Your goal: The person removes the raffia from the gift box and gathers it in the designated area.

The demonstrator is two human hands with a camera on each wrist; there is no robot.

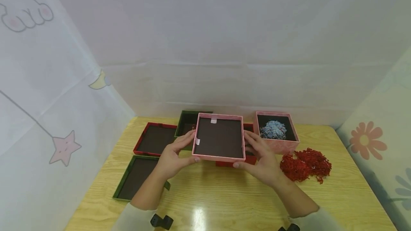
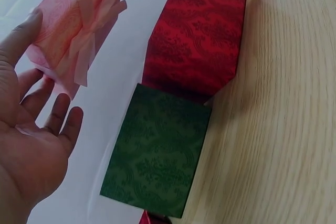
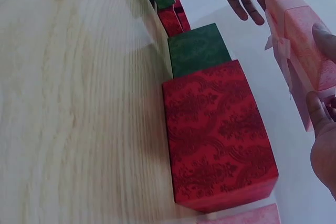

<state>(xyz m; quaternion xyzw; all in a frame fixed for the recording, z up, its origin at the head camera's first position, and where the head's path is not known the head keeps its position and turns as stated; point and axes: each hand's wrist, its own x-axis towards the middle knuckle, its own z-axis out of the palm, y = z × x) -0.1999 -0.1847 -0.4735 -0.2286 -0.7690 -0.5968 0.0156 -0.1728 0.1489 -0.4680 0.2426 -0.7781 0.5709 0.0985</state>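
Both hands hold a pink box lid (image 1: 219, 136) above the table, its dark inside facing up toward the head camera. At the lid's left side, the left hand (image 1: 174, 158) grips it between thumb and fingers. The right hand (image 1: 263, 159) grips the right side, its thumb at the near edge. A pink ribbon bow (image 2: 92, 24) on the lid's outer face shows in the left wrist view. Below the lid are a red box (image 3: 215, 135) and a green box (image 2: 157, 150), both partly hidden by it in the head view.
A pink box (image 1: 282, 146) holding light-blue paper shreds (image 1: 273, 130) stands at the back right. Red paper shreds (image 1: 308, 165) lie before it on the wooden table (image 1: 224, 202). On the left lie a red lid (image 1: 157, 138) and a green lid (image 1: 138, 179). White cloth walls surround the table.
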